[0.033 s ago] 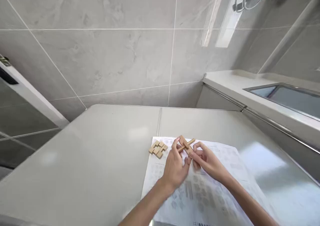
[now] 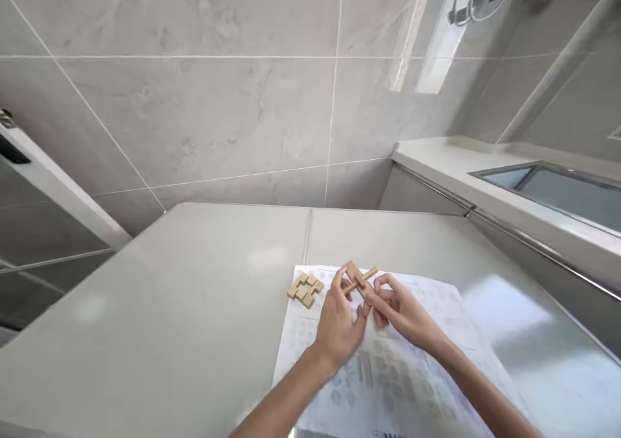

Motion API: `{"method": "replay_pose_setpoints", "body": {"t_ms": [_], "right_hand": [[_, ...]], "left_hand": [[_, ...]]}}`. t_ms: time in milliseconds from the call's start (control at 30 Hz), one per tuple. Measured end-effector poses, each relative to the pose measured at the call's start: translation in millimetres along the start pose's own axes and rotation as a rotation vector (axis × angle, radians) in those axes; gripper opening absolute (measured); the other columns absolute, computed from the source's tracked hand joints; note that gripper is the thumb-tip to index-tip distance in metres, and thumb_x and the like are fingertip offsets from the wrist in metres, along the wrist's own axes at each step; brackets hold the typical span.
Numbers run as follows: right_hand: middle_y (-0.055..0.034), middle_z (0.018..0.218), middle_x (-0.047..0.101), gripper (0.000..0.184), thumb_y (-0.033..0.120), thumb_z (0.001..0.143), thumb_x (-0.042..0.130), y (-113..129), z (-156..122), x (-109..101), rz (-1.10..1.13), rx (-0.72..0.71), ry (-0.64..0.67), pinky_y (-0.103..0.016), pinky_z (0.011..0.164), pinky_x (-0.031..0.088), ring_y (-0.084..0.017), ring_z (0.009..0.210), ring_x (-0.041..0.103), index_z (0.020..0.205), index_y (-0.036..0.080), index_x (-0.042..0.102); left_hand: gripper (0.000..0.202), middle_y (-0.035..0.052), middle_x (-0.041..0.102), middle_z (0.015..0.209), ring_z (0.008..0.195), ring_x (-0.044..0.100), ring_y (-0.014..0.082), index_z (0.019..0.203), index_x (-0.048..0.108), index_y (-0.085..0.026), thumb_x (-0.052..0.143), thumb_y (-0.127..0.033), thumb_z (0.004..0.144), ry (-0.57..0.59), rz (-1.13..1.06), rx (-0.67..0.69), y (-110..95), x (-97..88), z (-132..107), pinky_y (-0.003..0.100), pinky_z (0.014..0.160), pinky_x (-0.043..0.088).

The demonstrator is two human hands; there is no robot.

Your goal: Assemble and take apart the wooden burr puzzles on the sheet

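Observation:
Both hands meet over a printed paper sheet [image 2: 402, 373] on a pale grey tabletop [image 2: 194, 308]. My left hand [image 2: 339, 325] and my right hand [image 2: 402, 312] pinch a small cross of wooden puzzle sticks [image 2: 359, 279] between their fingertips, held just above the sheet. The fingers of both hands are closed on the sticks. A flat cluster of several more notched wooden pieces [image 2: 305, 289] lies on the sheet's far left corner, a little left of my left hand.
A grey tiled wall [image 2: 218, 101] rises behind the table. At the right a white counter [image 2: 456, 160] holds a recessed steel sink [image 2: 557, 186]. A dark cabinet with a white edge [image 2: 53, 192] stands at the left.

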State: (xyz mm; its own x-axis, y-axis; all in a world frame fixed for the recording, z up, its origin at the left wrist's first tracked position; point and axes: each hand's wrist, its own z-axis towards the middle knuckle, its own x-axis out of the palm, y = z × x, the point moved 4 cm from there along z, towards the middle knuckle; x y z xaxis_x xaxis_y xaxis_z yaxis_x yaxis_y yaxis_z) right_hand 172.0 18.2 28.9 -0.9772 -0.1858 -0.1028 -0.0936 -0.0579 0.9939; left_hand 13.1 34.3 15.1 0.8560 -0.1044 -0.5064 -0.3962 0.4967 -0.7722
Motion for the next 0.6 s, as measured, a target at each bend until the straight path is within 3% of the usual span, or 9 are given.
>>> {"method": "replay_pose_setpoints", "body": {"t_ms": [133,267,467,600], "right_hand": [[-0.0001,0.084,0.078,0.034,0.059,0.108,0.053,19.0,-3.0,-22.0,-0.275,-0.001,-0.001,-0.034,0.067,0.051,-0.018,0.059,0.063,0.099,0.029,0.041],[0.0006,0.087,0.078,0.024,0.049,0.113,0.042,24.6,-14.7,-58.1,-0.679,-0.046,0.032,-0.033,0.064,0.046,-0.021,0.062,0.066,0.098,0.030,0.040],[0.0067,0.058,0.059,0.014,0.041,0.114,0.034,16.7,-25.8,-120.7,-1.172,-0.157,0.033,-0.031,0.054,0.025,-0.021,0.041,0.049,0.107,0.031,0.042],[0.0053,0.057,0.057,0.014,0.041,0.113,0.036,15.9,-29.7,-160.8,-1.282,-0.165,0.029,-0.032,0.052,0.022,-0.021,0.041,0.050,0.106,0.032,0.041]], "left_hand": [[0.084,0.0201,0.032,0.170,0.158,0.035,0.0371,0.165,0.012,-0.025,0.060,-0.014,0.096,-0.056,0.030,0.012,-1.0,-3.7,0.7,0.064,0.124,0.038],[0.090,0.0141,0.005,0.181,0.167,0.011,0.0343,0.168,0.006,-0.029,0.054,-0.008,0.096,-0.094,0.083,0.044,-2.4,-8.3,2.6,0.065,0.129,0.030],[0.096,0.0123,-0.006,0.182,0.169,0.000,0.0340,0.171,-0.002,-0.030,0.053,-0.004,0.095,-0.063,0.129,0.088,2.3,-7.0,0.4,0.067,0.130,0.027],[0.099,0.0113,-0.006,0.183,0.169,-0.001,0.0351,0.171,-0.003,-0.031,0.053,-0.004,0.095,-0.070,0.160,0.091,2.5,-6.5,0.3,0.069,0.131,0.025]]}}
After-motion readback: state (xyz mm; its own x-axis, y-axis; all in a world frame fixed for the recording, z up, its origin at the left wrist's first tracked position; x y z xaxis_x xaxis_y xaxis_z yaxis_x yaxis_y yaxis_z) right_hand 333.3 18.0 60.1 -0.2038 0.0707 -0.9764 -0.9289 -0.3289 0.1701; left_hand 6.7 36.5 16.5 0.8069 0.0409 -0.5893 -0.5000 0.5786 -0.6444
